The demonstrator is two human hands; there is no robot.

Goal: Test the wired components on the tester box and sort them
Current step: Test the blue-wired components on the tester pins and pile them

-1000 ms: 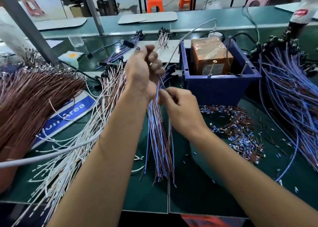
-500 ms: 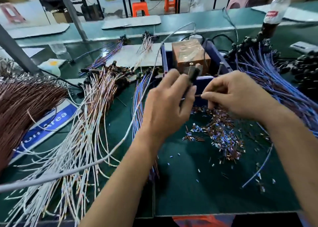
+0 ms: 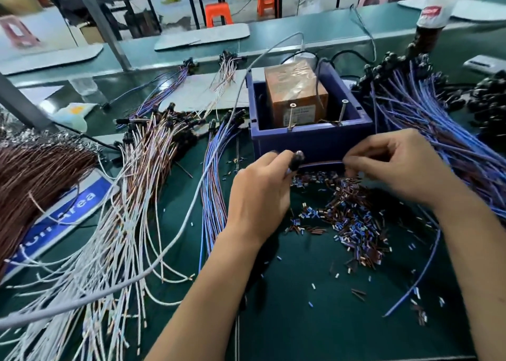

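Note:
The tester box [image 3: 297, 95], brown and wrapped in tape, stands inside a blue bin [image 3: 312, 139] with two upright screws at its front. Just in front of the bin my left hand [image 3: 260, 193] grips the black head of a wired component [image 3: 297, 159]. Its blue and brown wires [image 3: 320, 164] run right into my right hand [image 3: 402, 166], which pinches their ends. Both hands hover over a heap of cut insulation bits [image 3: 353, 218].
Bundles lie around: blue-wired pieces [image 3: 213, 174] left of my hands, white and brown ones [image 3: 142, 169] further left, a brown mass [image 3: 32, 180] at the far left, a large blue pile [image 3: 427, 120] at right. A grey cable [image 3: 191, 204] crosses the green mat. A bottle [image 3: 438, 7] stands back right.
Both hands carried one wired component from the blue bundle rightward to the front of the blue bin. The wires are now stretched between the hands, lower against the bin's front wall.

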